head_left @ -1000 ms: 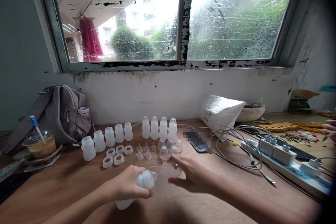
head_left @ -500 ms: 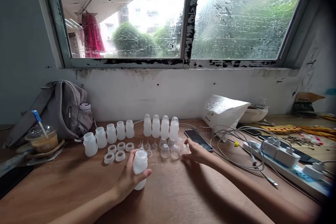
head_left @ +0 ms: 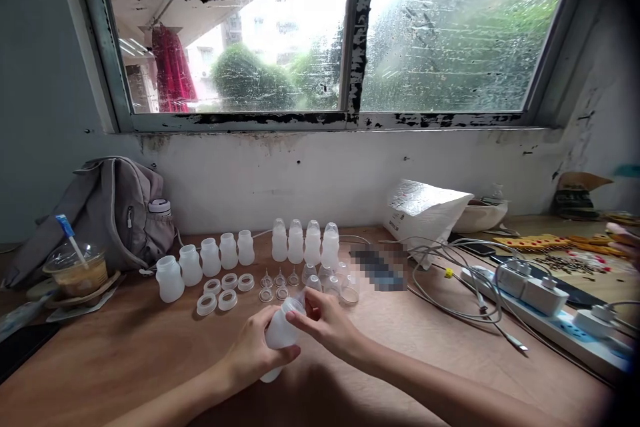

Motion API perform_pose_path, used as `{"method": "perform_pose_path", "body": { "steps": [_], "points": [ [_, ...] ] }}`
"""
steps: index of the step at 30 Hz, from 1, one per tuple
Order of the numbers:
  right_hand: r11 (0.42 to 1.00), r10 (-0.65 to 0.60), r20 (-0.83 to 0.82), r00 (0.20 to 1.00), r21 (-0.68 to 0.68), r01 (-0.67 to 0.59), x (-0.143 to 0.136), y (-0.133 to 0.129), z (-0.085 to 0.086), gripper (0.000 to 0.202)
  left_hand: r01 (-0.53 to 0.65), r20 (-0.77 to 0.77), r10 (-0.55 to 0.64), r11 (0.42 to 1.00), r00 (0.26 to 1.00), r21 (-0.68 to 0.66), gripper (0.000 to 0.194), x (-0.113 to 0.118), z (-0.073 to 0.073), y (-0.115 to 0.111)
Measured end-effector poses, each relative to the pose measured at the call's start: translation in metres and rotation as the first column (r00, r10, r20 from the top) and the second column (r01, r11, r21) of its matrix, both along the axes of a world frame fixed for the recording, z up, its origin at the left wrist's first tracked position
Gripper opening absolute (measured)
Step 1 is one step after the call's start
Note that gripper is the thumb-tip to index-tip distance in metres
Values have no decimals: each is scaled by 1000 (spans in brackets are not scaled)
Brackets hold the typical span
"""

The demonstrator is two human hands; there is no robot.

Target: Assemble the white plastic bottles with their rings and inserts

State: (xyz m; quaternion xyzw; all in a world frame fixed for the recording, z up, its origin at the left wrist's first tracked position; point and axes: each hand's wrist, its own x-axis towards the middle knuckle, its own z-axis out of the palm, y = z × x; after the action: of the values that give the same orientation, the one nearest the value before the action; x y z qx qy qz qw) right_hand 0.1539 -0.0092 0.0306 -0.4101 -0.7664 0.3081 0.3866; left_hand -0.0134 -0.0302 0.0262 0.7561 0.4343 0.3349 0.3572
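My left hand [head_left: 250, 347] is wrapped around a milky white baby bottle [head_left: 283, 332], which tilts to the right over the table. At its top, my right hand [head_left: 333, 323] pinches a clear dome cap [head_left: 301, 296], mostly hidden by the fingers. Whether the cap is seated on the neck, I cannot tell. Just beyond the hands stand several more clear dome caps [head_left: 349, 291]. Clear teats [head_left: 266, 293] lie in rows left of them, beside several white collar rings [head_left: 227, 300]. Several open bottles [head_left: 171, 279] line up at the back left; several capped bottles [head_left: 330, 245] stand by the wall.
A blurred-out phone [head_left: 377, 267] lies right of the caps. Tangled white cables [head_left: 450, 307] and a power strip [head_left: 540, 307] occupy the right side, near a white bag [head_left: 425, 213]. On the left are a drink cup [head_left: 77, 267] and a grey backpack [head_left: 117, 213].
My right hand has come from the dome caps to the top of the held bottle, bringing a cap. The bottle, upright before, now leans right and sits slightly nearer me.
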Motion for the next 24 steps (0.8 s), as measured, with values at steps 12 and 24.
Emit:
{"method": "perform_pose_path", "body": {
  "steps": [12, 24],
  "points": [
    [983, 17, -261, 965, -171, -64, -15, -7, -11, 34, 242, 168, -189, 886, 968, -396, 25, -18, -3, 19],
    [823, 230, -486, 843, -365, -435, 0, 3, 9, 43, 568, 623, -57, 483, 780, -667, 59, -41, -18, 22]
  ]
}}
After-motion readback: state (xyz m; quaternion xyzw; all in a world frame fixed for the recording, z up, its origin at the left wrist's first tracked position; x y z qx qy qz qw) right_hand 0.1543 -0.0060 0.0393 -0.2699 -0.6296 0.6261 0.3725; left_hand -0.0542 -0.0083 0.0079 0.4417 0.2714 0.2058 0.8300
